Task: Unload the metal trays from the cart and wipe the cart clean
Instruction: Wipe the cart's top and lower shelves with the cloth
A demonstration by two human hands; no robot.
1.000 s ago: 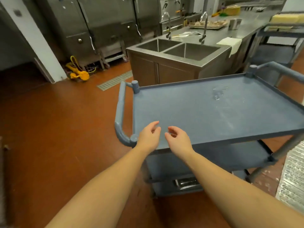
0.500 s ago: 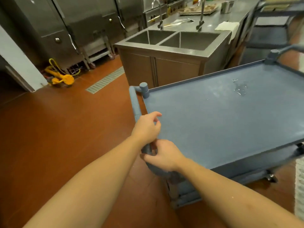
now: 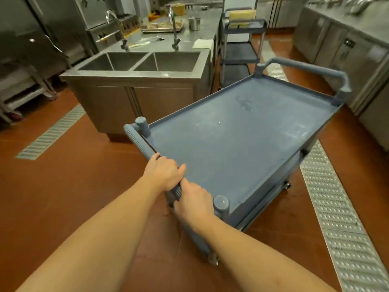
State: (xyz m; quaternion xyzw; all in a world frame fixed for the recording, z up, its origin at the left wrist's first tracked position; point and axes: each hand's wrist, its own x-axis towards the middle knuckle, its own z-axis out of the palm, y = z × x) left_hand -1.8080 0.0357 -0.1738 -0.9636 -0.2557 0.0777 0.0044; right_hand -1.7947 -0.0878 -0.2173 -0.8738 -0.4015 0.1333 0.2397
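- Floor grate (image 3: 50,131): slatted strip set in the red-brown floor, at 9 o'clock of the view.
- Double sink (image 3: 190,77): steel unit with two basins and two taps, at 11 o'clock from the hands. It stands near the cart's left side but apart from it.
- Near handle (image 3: 140,145): ribbed grey-blue bar across the cart's near end, running from a capped post at 10 o'clock down to a capped post at 4 o'clock.
- Left hand (image 3: 166,173): fingers curled over the near handle from above, gripping the bar about mid-length.
- Right hand (image 3: 195,205): wrapped round the same bar, just at 5 o'clock of the left hand. The two hands sit side by side, close to touching.
- Cart (image 3: 231,161): grey-blue. Its top shelf begins directly beyond the knuckles and stretches away toward 1 o'clock. The lower levels are mostly hidden.
- Wet patch (image 3: 245,105): small and glossy, on the far half of the top shelf, well apart from both hands.
- Second cart (image 3: 242,55): dark and tiered, at 12 o'clock behind the first, with a yellowish block (image 3: 242,14) on top.
- Far handle (image 3: 305,68): raised bar at the cart's far end, at 1 o'clock.
- Perforated floor grate (image 3: 336,207): runs along the cart's right side, from 3 to 5 o'clock.
- Steel counters (image 3: 347,43): blurred, at 2 o'clock.
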